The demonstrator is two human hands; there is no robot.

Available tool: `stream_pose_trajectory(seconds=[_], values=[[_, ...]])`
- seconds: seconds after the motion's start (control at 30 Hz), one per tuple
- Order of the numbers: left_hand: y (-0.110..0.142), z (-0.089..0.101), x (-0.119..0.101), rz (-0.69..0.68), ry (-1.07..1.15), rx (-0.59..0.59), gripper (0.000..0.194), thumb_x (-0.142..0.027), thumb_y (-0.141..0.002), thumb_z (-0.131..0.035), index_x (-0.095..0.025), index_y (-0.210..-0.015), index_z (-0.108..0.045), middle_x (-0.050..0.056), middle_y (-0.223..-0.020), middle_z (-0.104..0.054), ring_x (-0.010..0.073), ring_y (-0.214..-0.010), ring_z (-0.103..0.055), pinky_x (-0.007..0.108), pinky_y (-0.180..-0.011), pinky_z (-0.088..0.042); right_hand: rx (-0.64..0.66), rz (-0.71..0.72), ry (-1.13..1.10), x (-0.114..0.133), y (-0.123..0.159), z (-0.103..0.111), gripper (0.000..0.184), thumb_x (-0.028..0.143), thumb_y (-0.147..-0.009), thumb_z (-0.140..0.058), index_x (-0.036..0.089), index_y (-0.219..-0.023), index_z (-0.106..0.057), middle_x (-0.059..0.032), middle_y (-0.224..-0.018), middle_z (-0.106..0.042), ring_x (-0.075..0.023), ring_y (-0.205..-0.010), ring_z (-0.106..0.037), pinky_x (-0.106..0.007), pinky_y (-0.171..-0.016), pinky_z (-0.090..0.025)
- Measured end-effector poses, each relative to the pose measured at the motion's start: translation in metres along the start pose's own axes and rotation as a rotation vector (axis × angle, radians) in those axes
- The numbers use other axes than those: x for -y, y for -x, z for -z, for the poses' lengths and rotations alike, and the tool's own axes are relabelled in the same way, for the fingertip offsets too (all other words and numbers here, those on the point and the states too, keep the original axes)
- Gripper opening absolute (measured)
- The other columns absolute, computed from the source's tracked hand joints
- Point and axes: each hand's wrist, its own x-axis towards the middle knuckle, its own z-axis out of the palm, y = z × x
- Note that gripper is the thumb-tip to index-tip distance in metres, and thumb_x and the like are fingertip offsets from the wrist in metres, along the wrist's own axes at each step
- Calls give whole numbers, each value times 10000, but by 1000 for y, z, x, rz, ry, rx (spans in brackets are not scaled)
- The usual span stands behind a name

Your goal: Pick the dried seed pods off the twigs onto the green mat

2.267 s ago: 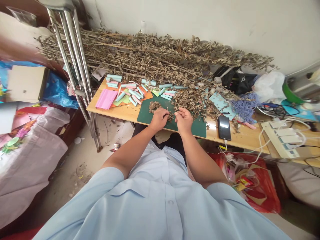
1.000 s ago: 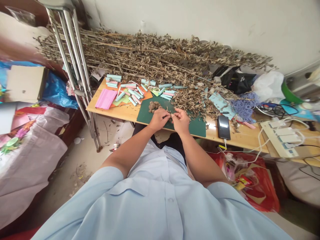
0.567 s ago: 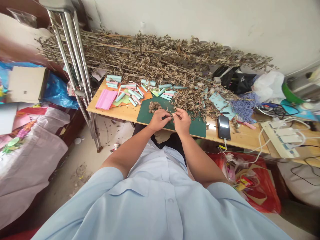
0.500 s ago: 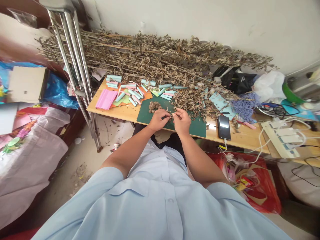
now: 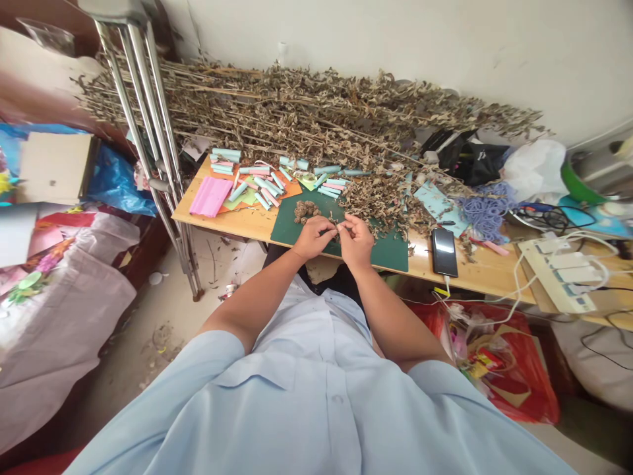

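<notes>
My left hand [image 5: 314,238] and my right hand [image 5: 356,240] meet over the green cutting mat [image 5: 388,253], thumbs and fingertips pinched close together. A small bit of dried leaf appears to be between them, mostly hidden by the fingers. Just beyond my left hand lie several brown crumpled balls of dried leaf [image 5: 306,211]. A loose heap of dried leaves [image 5: 378,201] spreads over the mat past my right hand. Several short pastel paper rolls [image 5: 267,188] lie to the left, beside a pink paper stack [image 5: 210,196].
Long dried leafy stalks [image 5: 277,105] lie along the wall. A phone [image 5: 444,252] with a cable is near the table edge, left of a power strip [image 5: 558,277]. Blue string [image 5: 487,212] is bundled at the right. Metal crutches [image 5: 148,105] lean at the left.
My right hand has shifted slightly left, bringing its fingertips against those of my left hand. The left hand has barely moved.
</notes>
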Motion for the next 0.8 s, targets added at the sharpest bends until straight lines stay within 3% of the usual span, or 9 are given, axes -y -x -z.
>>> stream_pose_trajectory(seconds=[0.3,0.57,0.8], values=[[0,-2,1,36,-16,-25,174,-222,-900,-578,-184,-735,-621,35,-759,-646,183,-792,-589,350,-801,-475,12,131,100,-3,3,-2,368,345,-909,-588,216,-1252,-621,-59,-1012,-722,-174,-825,-665,-340,-827,-558],[0,-2,1,59,-38,1,151,-205,-878,-591,-185,-734,-629,33,-763,-652,185,-799,-593,354,-829,-476,-52,46,79,0,-1,-3,375,359,-883,-593,195,-1218,-623,-63,-968,-718,-155,-729,-635,-319,-737,-559],[1,-3,1,57,-60,-5,165,-174,-885,-575,-183,-735,-645,37,-779,-669,183,-816,-606,357,-854,-484,-170,-10,3,1,-9,9,385,395,-854,-628,192,-1181,-621,-75,-959,-712,-193,-818,-676,-356,-751,-585]])
